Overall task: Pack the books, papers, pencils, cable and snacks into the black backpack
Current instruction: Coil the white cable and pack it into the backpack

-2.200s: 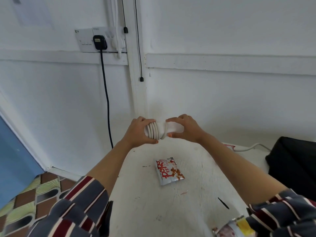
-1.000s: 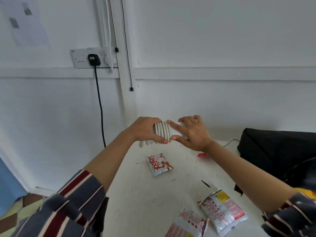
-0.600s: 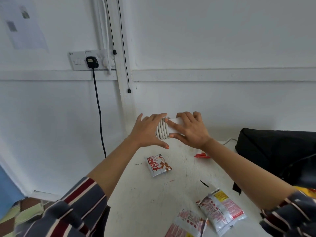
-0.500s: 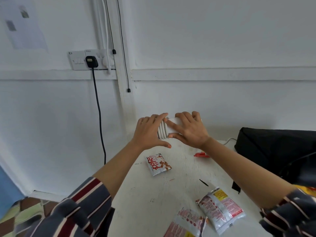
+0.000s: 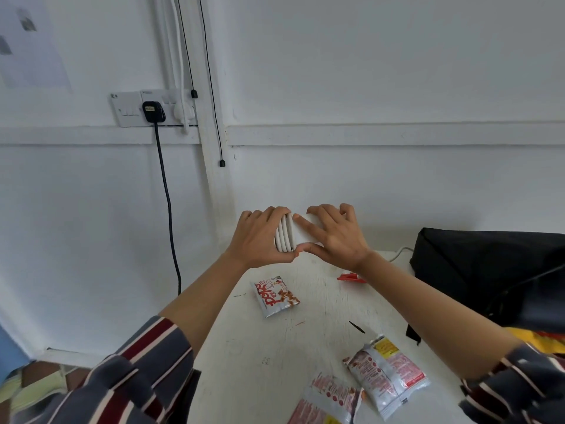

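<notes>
Both my hands hold a white cable (image 5: 285, 237) wound in coils round a white block, raised above the far end of the white table (image 5: 266, 356). My left hand (image 5: 260, 237) grips the coiled end, its fingers curled over the coils. My right hand (image 5: 331, 235) pinches the block between thumb and forefinger. The black backpack (image 5: 489, 270) lies on the table at the right. A snack packet (image 5: 275, 295) lies below my hands, and two more snack packets (image 5: 386, 374) lie near the front right.
A small red wrapper (image 5: 351, 277) lies by my right wrist. A thin dark stick (image 5: 356, 327) lies mid-table. A wall socket (image 5: 153, 108) holds a black plug with a cord hanging down. A white cord (image 5: 400, 251) runs behind the backpack.
My left hand loosened around the coils half a second ago and now grips them again. The cable bundle stays raised between both hands; the view has shifted slightly.
</notes>
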`<state>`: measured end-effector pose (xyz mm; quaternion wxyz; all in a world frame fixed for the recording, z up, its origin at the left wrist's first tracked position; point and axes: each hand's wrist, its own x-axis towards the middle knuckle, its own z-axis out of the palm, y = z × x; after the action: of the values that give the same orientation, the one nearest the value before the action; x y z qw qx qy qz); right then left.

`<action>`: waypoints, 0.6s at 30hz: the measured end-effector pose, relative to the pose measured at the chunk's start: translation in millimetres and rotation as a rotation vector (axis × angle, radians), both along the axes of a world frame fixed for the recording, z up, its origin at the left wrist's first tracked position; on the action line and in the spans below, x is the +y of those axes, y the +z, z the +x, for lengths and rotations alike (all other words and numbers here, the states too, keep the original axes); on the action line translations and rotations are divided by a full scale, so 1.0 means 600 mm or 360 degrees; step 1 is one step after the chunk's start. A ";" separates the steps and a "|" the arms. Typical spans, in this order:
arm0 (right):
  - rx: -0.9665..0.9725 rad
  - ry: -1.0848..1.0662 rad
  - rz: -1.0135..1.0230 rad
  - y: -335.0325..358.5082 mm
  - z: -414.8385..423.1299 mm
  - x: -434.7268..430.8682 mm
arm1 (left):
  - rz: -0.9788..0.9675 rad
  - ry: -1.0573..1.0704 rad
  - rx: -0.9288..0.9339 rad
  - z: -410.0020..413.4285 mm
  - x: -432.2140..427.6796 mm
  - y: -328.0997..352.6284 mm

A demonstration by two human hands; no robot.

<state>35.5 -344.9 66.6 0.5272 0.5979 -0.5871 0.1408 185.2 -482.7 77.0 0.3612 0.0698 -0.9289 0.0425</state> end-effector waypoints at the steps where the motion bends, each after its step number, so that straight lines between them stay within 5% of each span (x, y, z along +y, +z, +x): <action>1: 0.0009 0.0003 -0.0016 0.000 0.000 0.001 | -0.0001 0.0003 0.0001 -0.001 -0.001 0.001; 18: -0.0025 0.0075 -0.0070 0.023 0.008 0.009 | -0.0132 -0.0167 0.0037 -0.005 -0.010 0.008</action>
<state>40.0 -339.3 80.4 0.5322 0.5987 -0.5738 0.1707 182.1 -489.0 81.9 0.3764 0.0065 -0.9244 0.0611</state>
